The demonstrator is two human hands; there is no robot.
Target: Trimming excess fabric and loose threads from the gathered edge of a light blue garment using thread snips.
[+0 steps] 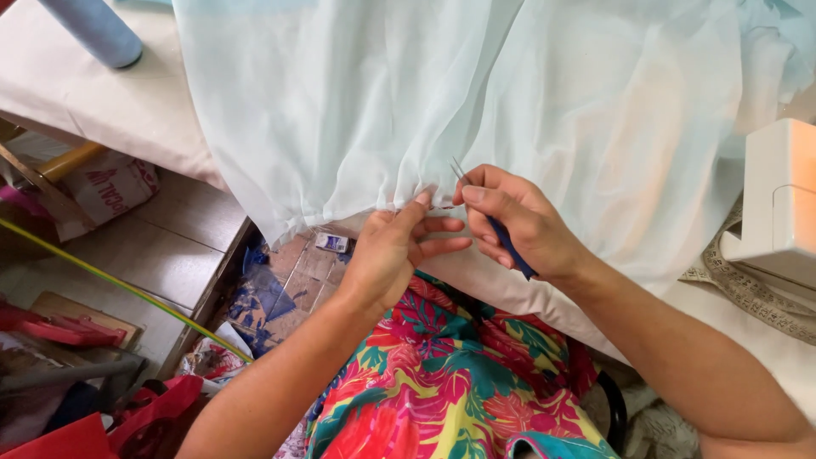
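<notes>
The left hand (393, 246) pinches the gathered edge of a thin, pale blue-green cloth (476, 110) between its thumb and first finger, and its other fingers stick out loosely toward the right. The right hand (518, 223) is just beside it, almost touching, and it is closed around a small tool with a dark blue handle (508, 242). The tool's thin metal tip (457, 169) pokes up past the thumb and lies against the cloth. I think it is a seam ripper, but the tip is too small to tell for sure. The cloth hangs down from the far side over a table with a cream cover (127, 102), and its edge sits right at the fingers, in the middle of the view. Below the hands is a lap in bright flowery clothes (442, 391). On the right stands part of a white sewing machine (778, 195), with lace trim (748, 289) lying under it. On the left, low down, are red bags (102, 425) and a thin yellow-green stick (119, 285).
</notes>
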